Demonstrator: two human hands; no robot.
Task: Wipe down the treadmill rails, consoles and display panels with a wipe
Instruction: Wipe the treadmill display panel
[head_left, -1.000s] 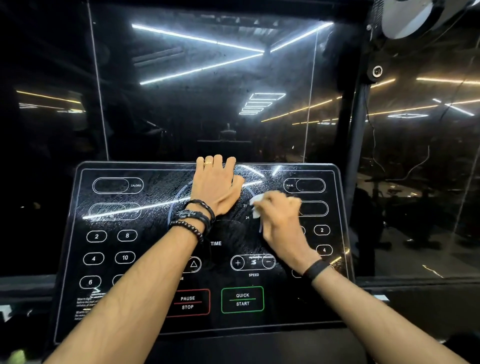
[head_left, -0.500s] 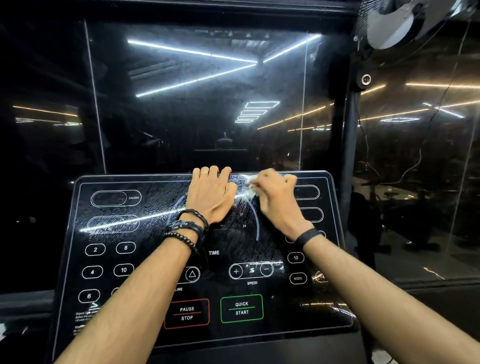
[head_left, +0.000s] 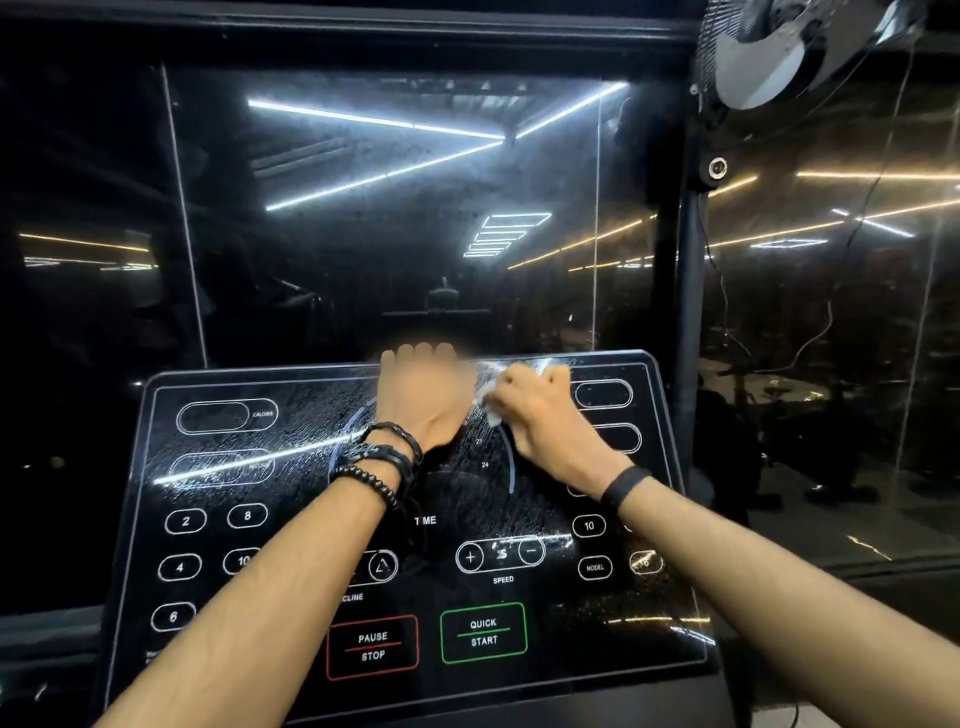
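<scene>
The treadmill's glossy black display panel (head_left: 218, 519) fills the lower middle of the view, printed with white number buttons, a red PAUSE STOP box and a green QUICK START box. My left hand (head_left: 423, 397) lies flat near the panel's top edge, fingers straight and reaching the rim. Just to its right, my right hand (head_left: 540, 410) grips a small crumpled white wipe (head_left: 488, 397) and presses it on the glass at the top centre. Wet streaks show around the wipe.
Behind the panel stands a dark glass wall (head_left: 363, 234) reflecting ceiling light strips. A black pole (head_left: 691, 312) carrying a fan (head_left: 779, 52) rises just right of the panel, with a cable hanging beside it.
My right hand has carried the wipe up from the panel's middle to its top edge, beside my left hand. My left hand has stayed in place.
</scene>
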